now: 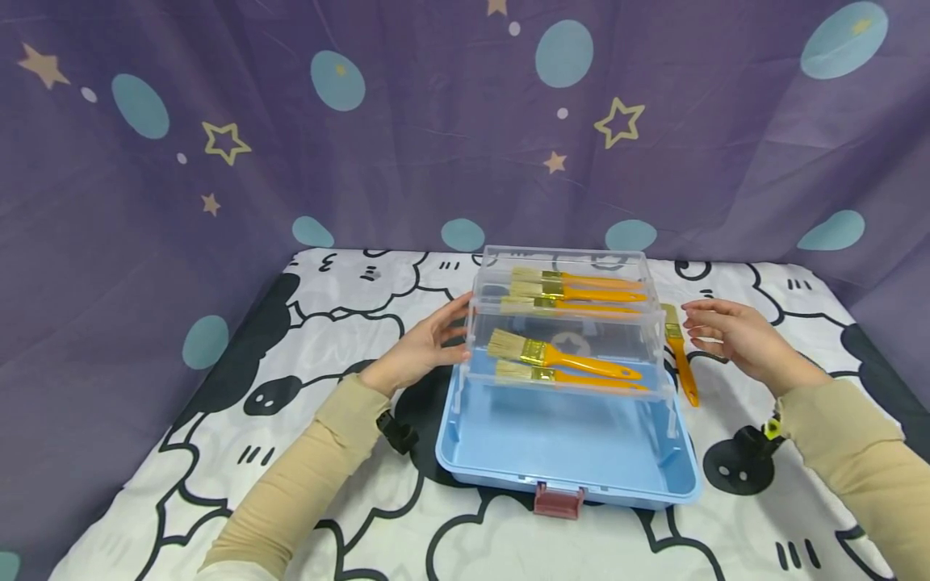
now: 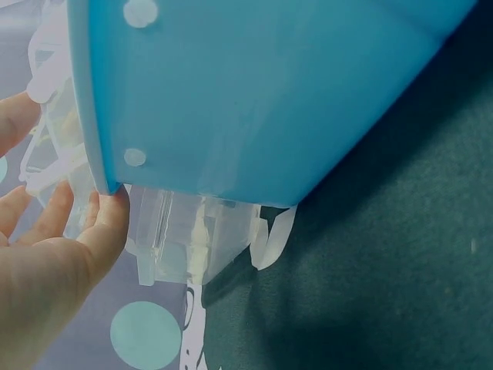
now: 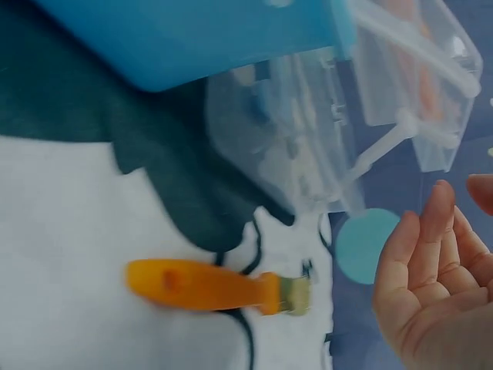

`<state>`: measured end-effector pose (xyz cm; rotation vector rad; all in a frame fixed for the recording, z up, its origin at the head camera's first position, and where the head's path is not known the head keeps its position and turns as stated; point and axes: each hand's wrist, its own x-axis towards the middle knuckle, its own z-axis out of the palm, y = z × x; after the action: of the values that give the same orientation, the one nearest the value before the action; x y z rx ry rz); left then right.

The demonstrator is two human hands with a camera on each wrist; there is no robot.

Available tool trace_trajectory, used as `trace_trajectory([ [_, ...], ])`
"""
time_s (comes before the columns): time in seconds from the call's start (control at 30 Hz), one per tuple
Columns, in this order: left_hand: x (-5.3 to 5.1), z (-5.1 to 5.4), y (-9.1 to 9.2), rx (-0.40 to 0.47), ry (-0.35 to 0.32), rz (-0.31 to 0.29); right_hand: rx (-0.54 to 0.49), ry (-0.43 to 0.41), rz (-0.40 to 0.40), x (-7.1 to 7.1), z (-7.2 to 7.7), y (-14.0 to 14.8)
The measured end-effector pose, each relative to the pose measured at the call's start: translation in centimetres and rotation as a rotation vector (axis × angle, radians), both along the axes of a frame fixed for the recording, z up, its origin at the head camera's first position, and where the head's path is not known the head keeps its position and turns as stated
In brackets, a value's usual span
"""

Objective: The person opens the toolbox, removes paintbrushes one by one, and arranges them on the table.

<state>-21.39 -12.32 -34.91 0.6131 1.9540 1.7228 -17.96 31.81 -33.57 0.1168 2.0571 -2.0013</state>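
Note:
My left hand (image 1: pixel 425 343) is at the left side of the raised clear plastic trays (image 1: pixel 472 323), its fingers slightly bent. In the left wrist view its fingertips meet the box's rim and the tray edge. My right hand (image 1: pixel 741 335) hovers right of the trays, touching nothing, with fingers loosely bent. Several paintbrushes with yellow-orange handles, such as a wide paintbrush (image 1: pixel 581 363), lie in the two stepped trays. Below the trays sits the open blue box (image 1: pixel 552 436). One more paintbrush (image 1: pixel 683 363) lies on the cloth between the box and my right hand.
A reddish-brown latch (image 1: pixel 558 502) hangs at the box's front edge. The white cloth (image 1: pixel 349 532) with black cartoon outlines covers the table. A purple curtain (image 1: pixel 407 161) with stars and blue ovals hangs behind.

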Motion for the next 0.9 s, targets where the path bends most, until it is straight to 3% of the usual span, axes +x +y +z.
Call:
trace_trajectory([
  [0.23,0.0,0.0,0.0,0.001,0.004,-0.002,-0.024,0.061,0.020,-0.5,2.2,-0.2],
  [0.53,0.1,0.3,0.0,0.003,-0.003,0.002,0.069,0.105,0.037,-1.2,4.0,-1.0],
  [0.9,0.0,0.0,-0.1,0.004,-0.001,0.000,0.341,0.161,0.057,-2.2,6.2,-2.6],
])
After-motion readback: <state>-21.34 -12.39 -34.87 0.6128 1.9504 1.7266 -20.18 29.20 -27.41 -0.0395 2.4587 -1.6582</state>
